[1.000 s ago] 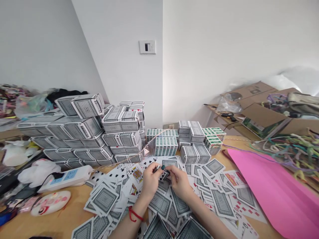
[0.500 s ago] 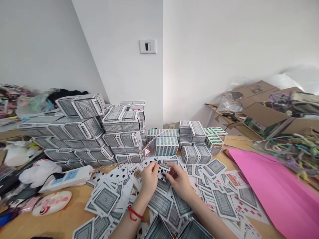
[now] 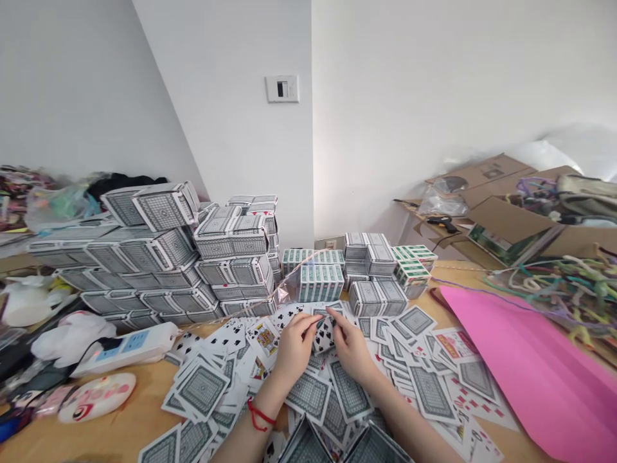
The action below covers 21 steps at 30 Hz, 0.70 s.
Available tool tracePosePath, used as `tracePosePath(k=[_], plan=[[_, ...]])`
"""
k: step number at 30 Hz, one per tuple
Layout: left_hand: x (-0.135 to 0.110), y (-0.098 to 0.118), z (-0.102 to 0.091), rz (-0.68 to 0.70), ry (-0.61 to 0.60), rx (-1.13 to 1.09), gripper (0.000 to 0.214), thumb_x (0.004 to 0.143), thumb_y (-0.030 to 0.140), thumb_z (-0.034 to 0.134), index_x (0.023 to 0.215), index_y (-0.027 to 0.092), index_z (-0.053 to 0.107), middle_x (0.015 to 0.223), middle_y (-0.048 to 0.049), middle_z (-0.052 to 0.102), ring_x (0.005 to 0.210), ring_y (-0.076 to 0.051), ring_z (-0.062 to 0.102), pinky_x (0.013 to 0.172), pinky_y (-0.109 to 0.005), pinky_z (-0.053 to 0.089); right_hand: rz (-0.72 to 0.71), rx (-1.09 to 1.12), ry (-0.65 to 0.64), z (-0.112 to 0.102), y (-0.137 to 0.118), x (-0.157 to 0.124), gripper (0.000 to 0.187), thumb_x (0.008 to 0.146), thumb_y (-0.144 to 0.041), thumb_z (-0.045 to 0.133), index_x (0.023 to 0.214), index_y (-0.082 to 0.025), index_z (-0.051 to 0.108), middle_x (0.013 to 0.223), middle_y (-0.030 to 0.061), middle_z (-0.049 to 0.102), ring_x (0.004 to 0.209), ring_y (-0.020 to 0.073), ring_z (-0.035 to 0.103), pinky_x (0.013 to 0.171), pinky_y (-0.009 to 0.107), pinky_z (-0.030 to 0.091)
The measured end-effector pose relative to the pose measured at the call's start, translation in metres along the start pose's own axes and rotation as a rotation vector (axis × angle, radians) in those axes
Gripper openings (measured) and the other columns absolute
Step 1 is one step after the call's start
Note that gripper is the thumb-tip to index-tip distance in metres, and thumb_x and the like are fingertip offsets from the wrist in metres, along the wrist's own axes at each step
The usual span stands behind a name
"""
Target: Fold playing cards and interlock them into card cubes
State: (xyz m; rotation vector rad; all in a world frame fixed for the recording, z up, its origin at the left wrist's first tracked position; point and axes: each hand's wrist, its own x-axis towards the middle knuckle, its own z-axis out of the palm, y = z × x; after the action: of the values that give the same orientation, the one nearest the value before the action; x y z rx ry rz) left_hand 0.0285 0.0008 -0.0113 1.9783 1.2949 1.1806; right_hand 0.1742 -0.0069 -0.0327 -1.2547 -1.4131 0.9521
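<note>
My left hand (image 3: 294, 350) and my right hand (image 3: 351, 347) meet over the middle of the table and pinch one playing card (image 3: 324, 331) between them, its face with black spades towards me. A red string is tied round my left wrist (image 3: 260, 415). Loose playing cards (image 3: 202, 388), most face down with a grey-green back, lie scattered under and around both hands.
Stacked card boxes (image 3: 164, 257) rise at the back left, smaller stacks (image 3: 376, 270) behind my hands. A pink sheet (image 3: 520, 366) lies right, with cardboard boxes (image 3: 511, 218) and coloured strands (image 3: 559, 289) beyond. A white power strip (image 3: 130, 344) and clutter lie left on the wooden table (image 3: 120, 431).
The card between my fingers has turned from nearly flat to upright, face towards me, and both hands have shifted slightly away from me.
</note>
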Motion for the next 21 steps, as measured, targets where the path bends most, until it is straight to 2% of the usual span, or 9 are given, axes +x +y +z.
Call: tracePosePath(k=[4, 8, 12, 17, 21], plan=[[0.000, -0.002, 0.000, -0.020, 0.067, 0.062, 0.023, 0.083, 0.021, 0.043, 0.089, 0.020, 0.065, 0.087, -0.0057, 0.066, 0.082, -0.019, 0.060, 0.075, -0.034, 0.049, 0.156, 0.264, -0.008, 0.000, -0.005, 0.003, 0.035, 0.077, -0.031, 0.048, 0.109, -0.018, 0.055, 0.056, -0.0038, 0.052, 0.042, 0.0107, 0.041, 0.043, 0.023, 0.036], [0.000, -0.001, -0.001, -0.035, 0.137, 0.100, 0.021, 0.083, 0.023, 0.042, 0.086, 0.018, 0.062, 0.082, -0.0065, 0.066, 0.078, -0.019, 0.061, 0.071, -0.032, 0.048, 0.334, 0.638, -0.098, 0.003, -0.011, 0.004, 0.020, 0.072, -0.036, 0.059, 0.084, -0.020, 0.056, 0.061, -0.0021, 0.056, 0.051, 0.0133, 0.052, 0.049, 0.025, 0.042], [-0.001, 0.002, -0.001, -0.043, 0.177, 0.138, 0.020, 0.085, 0.025, 0.039, 0.084, 0.018, 0.058, 0.079, -0.0066, 0.063, 0.077, -0.019, 0.059, 0.069, -0.031, 0.047, 0.459, 0.907, -0.225, 0.003, -0.014, 0.002, 0.018, 0.075, -0.036, 0.059, 0.081, -0.020, 0.055, 0.067, 0.0000, 0.061, 0.063, 0.0165, 0.060, 0.059, 0.029, 0.048], [-0.002, 0.001, 0.001, -0.012, 0.236, 0.179, 0.018, 0.085, 0.024, 0.036, 0.083, 0.018, 0.053, 0.076, -0.0057, 0.059, 0.074, -0.019, 0.057, 0.067, -0.032, 0.045, 0.500, 1.023, -0.439, 0.000, -0.018, 0.001, 0.025, 0.084, -0.038, 0.050, 0.093, -0.016, 0.057, 0.076, 0.0048, 0.065, 0.073, 0.0170, 0.062, 0.068, 0.033, 0.049], [-0.002, 0.002, 0.001, 0.065, 0.185, 0.202, 0.013, 0.084, 0.021, 0.038, 0.084, 0.019, 0.051, 0.077, -0.0046, 0.056, 0.076, -0.019, 0.055, 0.069, -0.032, 0.045, 0.499, 0.976, -0.498, -0.002, -0.024, 0.000, 0.026, 0.083, -0.039, 0.051, 0.096, -0.017, 0.057, 0.081, 0.0049, 0.065, 0.075, 0.0177, 0.061, 0.068, 0.035, 0.050]])
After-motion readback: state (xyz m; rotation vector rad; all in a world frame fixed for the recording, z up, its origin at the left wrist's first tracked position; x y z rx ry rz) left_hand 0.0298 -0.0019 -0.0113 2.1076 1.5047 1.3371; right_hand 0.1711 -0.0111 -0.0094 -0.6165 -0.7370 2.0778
